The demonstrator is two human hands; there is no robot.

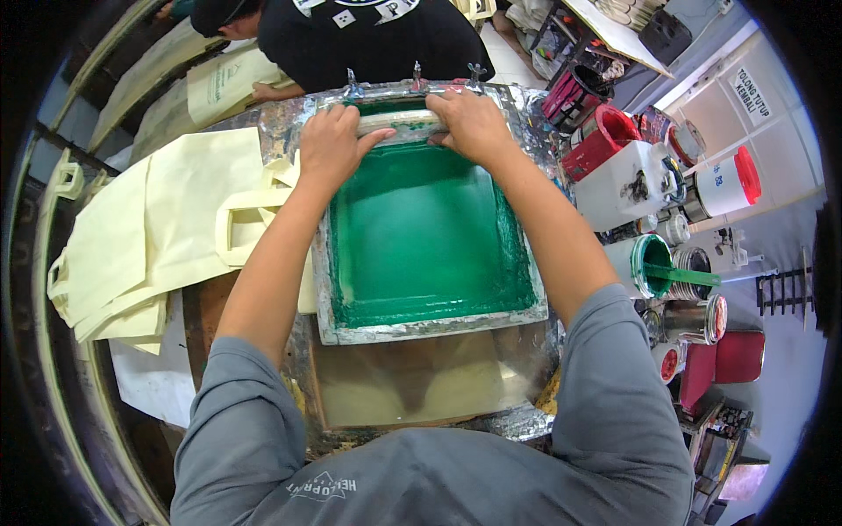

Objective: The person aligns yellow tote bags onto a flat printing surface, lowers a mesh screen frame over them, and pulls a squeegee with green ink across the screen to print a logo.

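Observation:
A screen-printing frame (434, 330) lies in front of me, its pale rim smeared with ink. Green ink (421, 232) coats the mesh inside it. Across the far end of the screen rests a squeegee (399, 128) with a pale handle. My left hand (335, 140) grips its left part, the thumb pointing inward along the handle. On its right part, my right hand (472, 129) is closed with the fingers over the top. The squeegee's lower edge is hard to make out against the ink. Clamps (417, 74) stand behind the frame's far edge.
Cream fabric bags (167, 210) are stacked at my left. To the right stand several ink containers, including an open tin (624, 263) with a green stick (682, 274), a white jerrycan (618, 186) and a red bucket (601, 145). Beyond the table a person in black (377, 48) touches another bag (230, 83).

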